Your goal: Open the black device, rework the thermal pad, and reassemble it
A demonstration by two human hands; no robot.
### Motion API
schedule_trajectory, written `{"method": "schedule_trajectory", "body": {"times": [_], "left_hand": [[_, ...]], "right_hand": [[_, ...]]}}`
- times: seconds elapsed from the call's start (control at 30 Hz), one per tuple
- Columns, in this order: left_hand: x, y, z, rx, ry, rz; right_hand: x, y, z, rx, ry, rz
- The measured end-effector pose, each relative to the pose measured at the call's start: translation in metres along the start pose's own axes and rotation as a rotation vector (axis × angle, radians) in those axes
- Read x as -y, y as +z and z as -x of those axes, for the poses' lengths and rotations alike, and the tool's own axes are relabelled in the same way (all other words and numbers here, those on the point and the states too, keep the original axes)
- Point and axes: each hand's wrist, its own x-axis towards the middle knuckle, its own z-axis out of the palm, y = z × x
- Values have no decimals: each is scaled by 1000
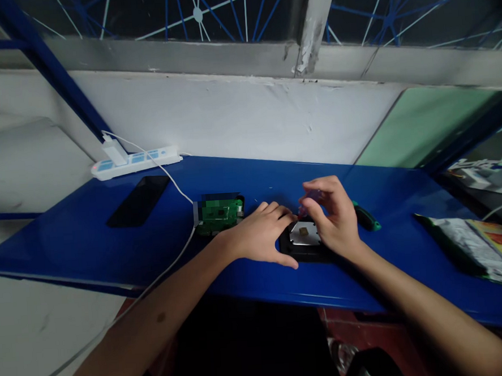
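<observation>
A black casing (313, 253) with a silvery plate (308, 238) inside lies on the blue table (257, 287). My left hand (265, 232) rests against its left side, thumb and fingers apart, the fingertips at its upper left edge. Over the casing's right part, my right hand (336, 219) pinches a small translucent pinkish tool (306, 204), whose tip points down toward the casing's upper left edge. Just left of my left hand lies a green circuit board (218, 214) in a dark frame.
A green and black tool (366, 216) lies right of my right hand. Farther right is a shiny packet (478, 245). At the back left stand a white power strip (139, 163) and a black phone (140, 201). A white cable (176, 255) runs past the board.
</observation>
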Motion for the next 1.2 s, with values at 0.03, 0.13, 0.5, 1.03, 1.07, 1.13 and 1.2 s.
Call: {"method": "schedule_trajectory", "body": {"times": [0.03, 0.13, 0.5, 1.03, 1.07, 1.13, 1.2], "left_hand": [[0, 0, 0, 2, -1, -1], [-1, -1, 0, 9, -1, 2], [0, 0, 0, -9, 7, -3], [-1, -3, -1, 12, -7, -9], [-1, -3, -1, 14, -8, -9], [-1, -3, -1, 14, -5, -11], [-1, -2, -1, 9, -1, -15]], "right_hand": [[-1, 0, 0, -3, -8, 3], [-2, 0, -1, -4, -26, 5], [8, 2, 3, 36, 67, -125], [5, 2, 3, 16, 70, -93], [5, 2, 3, 20, 65, -101], [5, 2, 2, 24, 46, -96], [4, 1, 1, 28, 27, -64]]}}
